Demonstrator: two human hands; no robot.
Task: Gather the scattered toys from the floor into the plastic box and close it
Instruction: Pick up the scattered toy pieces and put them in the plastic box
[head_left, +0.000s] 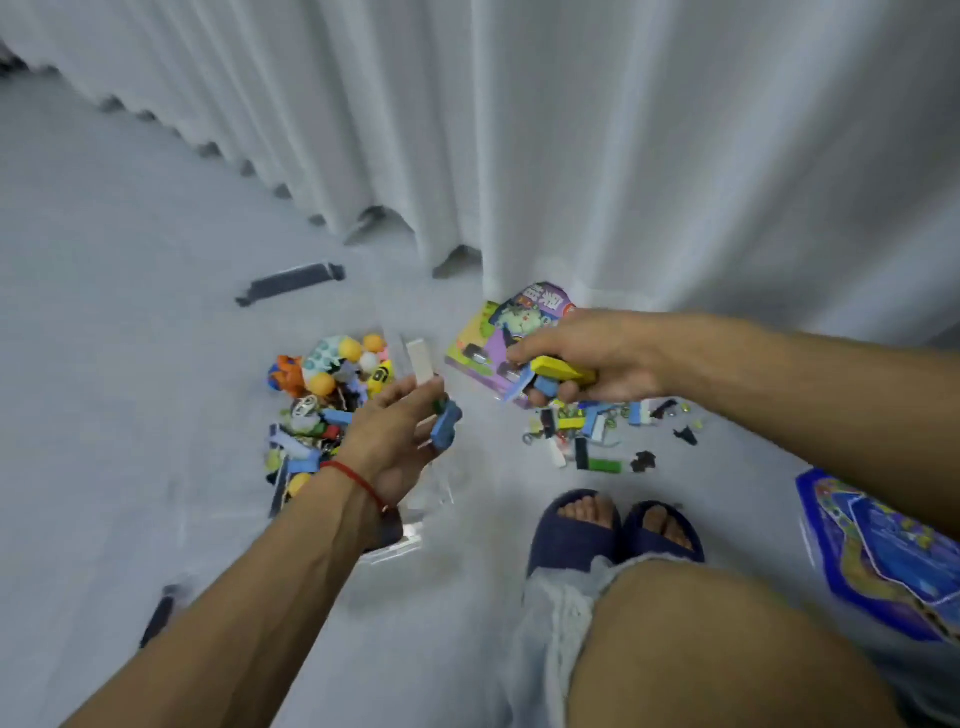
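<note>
The left hand (397, 441) is hovering over the clear plastic box (436, 493), fingers loosely curled round a blue brick (447, 426); better to drop it low, inside the rim. The right hand (587, 358) is gripping yellow and blue bricks (558, 371). Loose pieces (587, 431) are lying at the box's three o'clock.

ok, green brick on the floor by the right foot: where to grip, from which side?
Pinch the green brick across its long sides, coming straight down. It lies flat on the floor with its length running left-right, and a dark piece crowds its left end, so the ends are poorer holds.
</note>
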